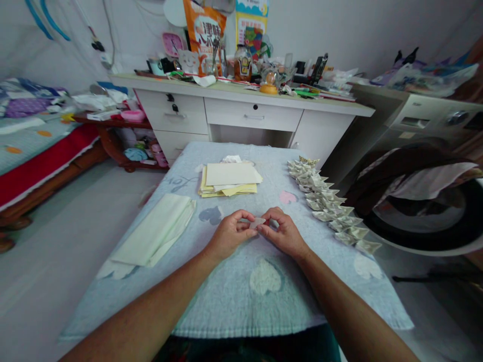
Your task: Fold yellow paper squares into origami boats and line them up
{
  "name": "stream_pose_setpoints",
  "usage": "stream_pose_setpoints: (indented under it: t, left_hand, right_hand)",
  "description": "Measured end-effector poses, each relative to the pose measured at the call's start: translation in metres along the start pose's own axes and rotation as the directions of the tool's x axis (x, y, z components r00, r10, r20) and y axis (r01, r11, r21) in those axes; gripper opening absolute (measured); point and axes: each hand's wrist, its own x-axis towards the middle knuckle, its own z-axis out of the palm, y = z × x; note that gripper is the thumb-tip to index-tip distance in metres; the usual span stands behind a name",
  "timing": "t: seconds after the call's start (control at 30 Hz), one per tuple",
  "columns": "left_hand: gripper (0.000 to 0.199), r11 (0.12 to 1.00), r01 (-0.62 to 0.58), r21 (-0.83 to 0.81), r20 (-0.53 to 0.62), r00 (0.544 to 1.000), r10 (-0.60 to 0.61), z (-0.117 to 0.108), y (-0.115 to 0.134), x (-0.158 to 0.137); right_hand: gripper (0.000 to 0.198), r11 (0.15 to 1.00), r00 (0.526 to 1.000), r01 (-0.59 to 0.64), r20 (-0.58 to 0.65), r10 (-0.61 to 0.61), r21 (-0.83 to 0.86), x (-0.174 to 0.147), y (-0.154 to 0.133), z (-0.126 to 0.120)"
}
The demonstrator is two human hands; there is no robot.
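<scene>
Between my two hands is a small folded piece of paper, pale and pinched at both ends over the middle of the cloth-covered table. My left hand grips its left end between thumb and fingers. On the other end, my right hand closes with thumb and forefinger; something red shows at those fingertips, too small to name. Part of the paper is hidden by the fingers. Beyond the hands lies a stack of cream and yellow paper sheets. Folded paper boats stand in rows to the right.
A folded pale green cloth or paper lies at the table's left. Behind stands a white desk crowded with jars, a clock and an orange bag. A washing machine with its door open is at right, a bed at left.
</scene>
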Motion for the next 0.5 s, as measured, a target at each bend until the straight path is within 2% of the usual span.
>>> stream_pose_setpoints:
  t: [0.27, 0.37, 0.5]
  left_hand:
    - [0.031, 1.000, -0.011, -0.007, -0.001, 1.000, 0.011, 0.0026, 0.0018, -0.0003]
    - [0.027, 1.000, -0.020, 0.016, -0.016, 1.000, 0.021, 0.0059, 0.0038, -0.0009]
    - [0.021, 0.998, -0.044, 0.050, -0.050, 0.998, 0.046, 0.0094, 0.0046, -0.0009]
  right_hand:
    - [0.004, 0.997, 0.998, 0.036, -0.056, -0.039, -0.062, -0.0017, -0.0029, 0.0019]
    - [0.011, 0.999, 0.997, 0.011, -0.082, -0.015, -0.046, -0.0034, -0.0057, 0.0048]
    - [0.013, 1.000, 0.998, 0.013, -0.057, -0.013, -0.005, -0.0041, -0.0094, 0.0081]
